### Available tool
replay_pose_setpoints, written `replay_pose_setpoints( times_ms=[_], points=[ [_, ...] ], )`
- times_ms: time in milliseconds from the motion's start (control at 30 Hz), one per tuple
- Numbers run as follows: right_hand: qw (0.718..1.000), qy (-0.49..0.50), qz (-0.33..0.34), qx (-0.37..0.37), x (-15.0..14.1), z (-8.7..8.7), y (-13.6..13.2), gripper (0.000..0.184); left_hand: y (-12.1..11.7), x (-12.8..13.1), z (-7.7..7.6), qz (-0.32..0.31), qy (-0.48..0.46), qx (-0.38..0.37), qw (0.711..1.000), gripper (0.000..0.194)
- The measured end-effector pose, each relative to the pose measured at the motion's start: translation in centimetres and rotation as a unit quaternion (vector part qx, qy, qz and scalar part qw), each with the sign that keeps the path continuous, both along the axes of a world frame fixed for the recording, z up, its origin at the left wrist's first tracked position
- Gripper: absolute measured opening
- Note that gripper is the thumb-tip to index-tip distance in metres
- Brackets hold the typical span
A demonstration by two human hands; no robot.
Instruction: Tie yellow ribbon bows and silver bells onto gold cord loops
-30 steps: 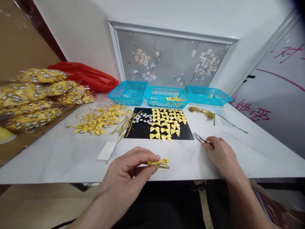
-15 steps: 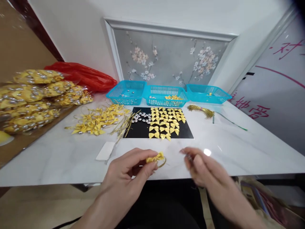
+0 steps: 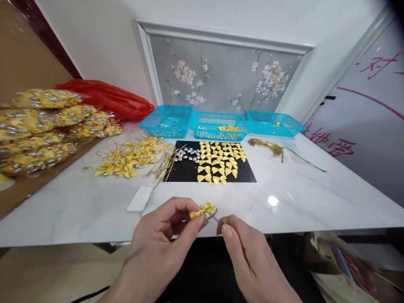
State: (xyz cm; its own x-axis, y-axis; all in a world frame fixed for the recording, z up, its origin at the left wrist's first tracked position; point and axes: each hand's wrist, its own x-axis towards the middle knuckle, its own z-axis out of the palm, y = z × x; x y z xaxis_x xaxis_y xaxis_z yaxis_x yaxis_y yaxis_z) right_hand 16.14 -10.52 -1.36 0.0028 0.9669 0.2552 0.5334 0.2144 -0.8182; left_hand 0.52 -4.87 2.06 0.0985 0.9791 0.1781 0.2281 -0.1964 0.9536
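A yellow ribbon bow with a loop of gold wire is pinched between the thumb and forefinger of my left hand, above the front of the table. Closed around slim metal tweezers is my right hand, just to the right of the bow. Their tip reaches the wire loop; whether it grips the wire I cannot tell. Behind my hands, a black mat carries rows of yellow bows and silver beads.
Three blue baskets line the wall. Gold wire strands and a pile of tied bows lie left of the mat; a wire bundle lies right. Bagged bows, a red plastic bag and a white card are on the left.
My right hand has lifted the tweezers off the table at the right and brought them leftward to the bow. My left hand keeps hold of the bow, now tilted, its wire loop turned.
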Motion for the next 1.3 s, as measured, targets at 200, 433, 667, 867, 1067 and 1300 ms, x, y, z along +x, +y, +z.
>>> replay_pose_setpoints(
  times_ms=[200, 433, 667, 867, 1067, 1300],
  points=[
    [1.0, 0.002, -0.004, 0.003, -0.3, -0.4, 0.0, 0.034, 0.0, 0.1, 0.0, -0.011, -0.001, -0.009, 1.0, 0.008],
    [1.0, 0.015, 0.001, -0.017, -0.3, -0.3, 0.2, 0.035, -0.1, -0.1, -0.2, -0.018, 0.039, 0.009, 0.999, 0.005],
    [0.998, 0.05, 0.006, -0.025, -0.3, -0.2, 0.3, 0.034, -0.1, -0.2, -0.4, -0.028, 0.06, 0.017, 0.998, 0.002],
    [0.999, 0.032, -0.034, -0.021, 0.8, -0.6, 1.1, 0.035, 0.4, -0.2, -0.7, -0.029, 0.037, 0.004, 0.999, 0.004],
    [0.934, -0.244, -0.261, -0.004, 7.0, -3.1, 4.0, 0.04, 0.6, -0.8, -1.0, -0.001, 0.04, 0.002, 0.999, 0.012],
    [0.909, -0.29, -0.298, -0.006, 10.7, -4.7, 5.7, 0.032, 1.1, -1.0, 0.0, -0.035, 0.082, 0.015, 0.996, 0.004]
  ],
)
